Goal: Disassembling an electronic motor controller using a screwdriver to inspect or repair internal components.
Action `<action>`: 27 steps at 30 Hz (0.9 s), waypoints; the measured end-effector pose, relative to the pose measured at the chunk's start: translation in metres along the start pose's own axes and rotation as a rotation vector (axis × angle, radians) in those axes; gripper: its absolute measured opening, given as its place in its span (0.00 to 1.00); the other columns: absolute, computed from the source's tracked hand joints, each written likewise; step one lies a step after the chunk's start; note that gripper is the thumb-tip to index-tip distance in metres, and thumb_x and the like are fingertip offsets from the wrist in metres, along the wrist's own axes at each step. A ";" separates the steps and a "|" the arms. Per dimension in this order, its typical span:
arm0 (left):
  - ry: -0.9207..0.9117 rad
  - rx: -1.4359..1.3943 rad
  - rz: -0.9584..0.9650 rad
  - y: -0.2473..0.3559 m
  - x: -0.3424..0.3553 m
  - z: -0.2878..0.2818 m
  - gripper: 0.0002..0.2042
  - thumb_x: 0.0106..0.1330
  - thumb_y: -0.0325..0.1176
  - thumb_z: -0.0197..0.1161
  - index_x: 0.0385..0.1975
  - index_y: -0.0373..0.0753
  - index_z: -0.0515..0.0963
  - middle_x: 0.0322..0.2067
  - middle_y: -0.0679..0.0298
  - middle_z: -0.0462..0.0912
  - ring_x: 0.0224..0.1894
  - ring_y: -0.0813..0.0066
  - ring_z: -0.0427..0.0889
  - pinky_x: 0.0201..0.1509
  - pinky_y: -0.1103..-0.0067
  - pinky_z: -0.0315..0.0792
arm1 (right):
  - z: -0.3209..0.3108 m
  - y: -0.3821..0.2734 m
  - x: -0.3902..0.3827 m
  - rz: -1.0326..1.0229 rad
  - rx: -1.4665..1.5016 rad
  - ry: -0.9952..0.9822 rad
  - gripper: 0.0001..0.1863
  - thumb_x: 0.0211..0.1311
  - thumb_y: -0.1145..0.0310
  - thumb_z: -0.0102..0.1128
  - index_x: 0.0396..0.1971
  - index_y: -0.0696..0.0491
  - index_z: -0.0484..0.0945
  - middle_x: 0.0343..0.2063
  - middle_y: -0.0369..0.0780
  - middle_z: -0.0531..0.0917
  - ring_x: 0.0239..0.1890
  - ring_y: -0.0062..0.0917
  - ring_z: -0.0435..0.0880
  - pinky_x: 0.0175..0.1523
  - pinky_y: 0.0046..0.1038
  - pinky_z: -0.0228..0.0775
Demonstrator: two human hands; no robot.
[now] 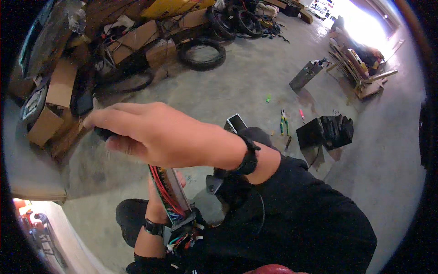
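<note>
My right hand reaches across to the left, large and close to the camera, with a black strap on its wrist. Its thumb and fingers are closed on a small black object, mostly hidden by them. Below it, my left hand grips a long circuit board with red wires along it and a pale metal strip on one side. Many coloured wires with white connectors hang from the board's lower end. My right hand covers the board's upper end.
Right of me on the concrete floor lie pliers, a pink-handled tool, a finned metal housing and a black box. A grey metal case stands farther off. Tyres and cardboard boxes crowd the far left.
</note>
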State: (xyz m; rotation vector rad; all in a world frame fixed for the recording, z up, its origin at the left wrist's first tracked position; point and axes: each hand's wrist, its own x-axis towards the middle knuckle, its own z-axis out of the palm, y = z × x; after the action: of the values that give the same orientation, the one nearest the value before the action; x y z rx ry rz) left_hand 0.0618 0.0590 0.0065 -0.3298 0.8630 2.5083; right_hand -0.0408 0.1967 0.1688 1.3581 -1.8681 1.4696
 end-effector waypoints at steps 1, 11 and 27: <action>-0.043 0.024 -0.009 -0.002 0.002 -0.003 0.06 0.67 0.33 0.52 0.35 0.39 0.67 0.28 0.66 0.66 0.33 0.74 0.66 0.39 0.79 0.65 | -0.001 0.001 0.000 -0.038 0.019 0.008 0.22 0.58 0.72 0.60 0.53 0.51 0.70 0.37 0.47 0.79 0.38 0.45 0.78 0.42 0.38 0.72; 0.189 0.042 -0.076 0.015 0.004 0.025 0.23 0.69 0.58 0.43 0.39 0.43 0.75 0.27 0.66 0.78 0.28 0.73 0.78 0.32 0.76 0.75 | -0.009 0.001 0.012 0.176 0.255 -0.292 0.26 0.55 0.80 0.55 0.57 0.51 0.68 0.48 0.47 0.76 0.50 0.43 0.75 0.54 0.34 0.69; -0.068 -0.152 -0.059 0.014 0.011 0.008 0.23 0.72 0.55 0.41 0.46 0.43 0.75 0.34 0.64 0.81 0.32 0.74 0.82 0.36 0.75 0.79 | 0.015 -0.010 0.002 0.418 0.059 -0.051 0.27 0.46 0.76 0.70 0.50 0.49 0.76 0.41 0.37 0.83 0.36 0.19 0.81 0.43 0.24 0.75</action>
State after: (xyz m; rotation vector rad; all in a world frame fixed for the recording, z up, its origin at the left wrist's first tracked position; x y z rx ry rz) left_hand 0.0451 0.0584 0.0159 -0.3120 0.6292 2.5201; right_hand -0.0297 0.1827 0.1704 1.0791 -2.2575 1.7079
